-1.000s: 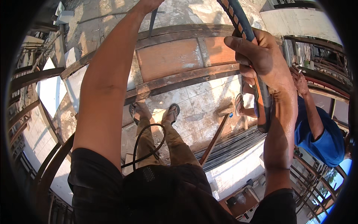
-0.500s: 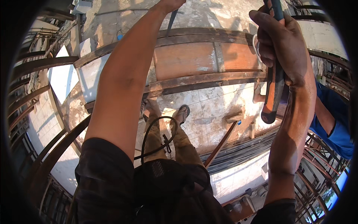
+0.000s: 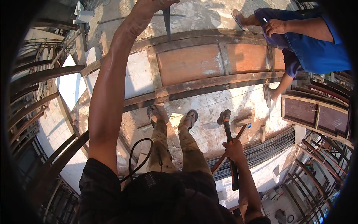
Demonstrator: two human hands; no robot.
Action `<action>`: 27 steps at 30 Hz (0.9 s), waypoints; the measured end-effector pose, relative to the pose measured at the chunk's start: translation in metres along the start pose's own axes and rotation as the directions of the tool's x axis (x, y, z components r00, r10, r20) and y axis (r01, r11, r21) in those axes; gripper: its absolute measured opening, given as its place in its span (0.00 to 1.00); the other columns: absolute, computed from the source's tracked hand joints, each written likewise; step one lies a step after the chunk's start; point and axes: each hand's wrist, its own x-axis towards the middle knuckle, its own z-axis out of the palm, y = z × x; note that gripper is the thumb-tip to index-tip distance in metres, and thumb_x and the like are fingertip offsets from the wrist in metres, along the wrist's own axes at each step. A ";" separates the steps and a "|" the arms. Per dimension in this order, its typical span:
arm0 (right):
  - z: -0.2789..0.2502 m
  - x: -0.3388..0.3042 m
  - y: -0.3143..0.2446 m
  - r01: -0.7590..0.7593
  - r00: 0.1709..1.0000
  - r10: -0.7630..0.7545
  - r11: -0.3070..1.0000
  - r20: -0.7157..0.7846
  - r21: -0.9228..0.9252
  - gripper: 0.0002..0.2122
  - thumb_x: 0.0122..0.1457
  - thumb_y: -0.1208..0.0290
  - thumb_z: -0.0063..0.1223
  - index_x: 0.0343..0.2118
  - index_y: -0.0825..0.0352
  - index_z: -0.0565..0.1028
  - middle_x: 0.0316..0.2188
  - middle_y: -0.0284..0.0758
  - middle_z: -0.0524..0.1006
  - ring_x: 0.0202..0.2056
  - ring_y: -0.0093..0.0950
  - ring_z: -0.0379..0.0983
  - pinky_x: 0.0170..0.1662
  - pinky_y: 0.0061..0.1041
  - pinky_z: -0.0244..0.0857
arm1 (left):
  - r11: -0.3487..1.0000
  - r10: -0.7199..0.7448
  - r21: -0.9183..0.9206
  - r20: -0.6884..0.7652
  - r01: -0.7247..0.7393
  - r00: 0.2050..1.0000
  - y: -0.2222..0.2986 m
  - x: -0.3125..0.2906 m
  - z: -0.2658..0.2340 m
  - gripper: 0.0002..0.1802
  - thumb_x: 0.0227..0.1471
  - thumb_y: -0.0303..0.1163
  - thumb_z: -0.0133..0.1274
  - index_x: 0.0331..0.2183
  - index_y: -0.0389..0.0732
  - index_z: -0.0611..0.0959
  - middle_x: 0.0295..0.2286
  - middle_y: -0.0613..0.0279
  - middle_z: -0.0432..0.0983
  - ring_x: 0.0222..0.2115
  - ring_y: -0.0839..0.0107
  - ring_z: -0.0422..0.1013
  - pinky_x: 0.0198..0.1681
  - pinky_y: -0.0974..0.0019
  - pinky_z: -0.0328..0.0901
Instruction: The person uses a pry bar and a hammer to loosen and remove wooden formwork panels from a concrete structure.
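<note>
My right hand is closed round the handle of a hammer with a black and orange grip. Its worn head points up and away, low at my right side over the tiled floor. My left arm reaches far forward, and the left hand is partly cut off by the top edge. From that hand a dark, tapering bar runs down to the far beam of a long wooden frame; its upper part is out of view. Orange-brown panels lie between the frame's beams.
A person in blue clothing stands at the right by the frame's end, one hand near the beam. Dark rods lie bundled at my right. Wooden bars curve along the left. A white board lies there too.
My right hand has dropped from high up with the hammer, down to my right side. The left hand stays far forward with the bar. More of the person in blue shows now.
</note>
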 end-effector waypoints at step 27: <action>0.086 0.203 0.171 -0.130 0.992 0.129 0.987 -0.014 -0.099 0.20 0.54 0.57 0.59 0.37 0.72 0.72 0.30 0.49 0.79 0.33 0.46 0.79 0.37 0.41 0.73 | 0.943 -0.304 0.327 0.783 0.056 0.542 -0.012 -0.431 0.128 0.24 0.33 0.27 0.64 0.38 0.47 0.76 0.39 0.62 0.68 0.54 0.58 0.63 0.66 0.44 0.49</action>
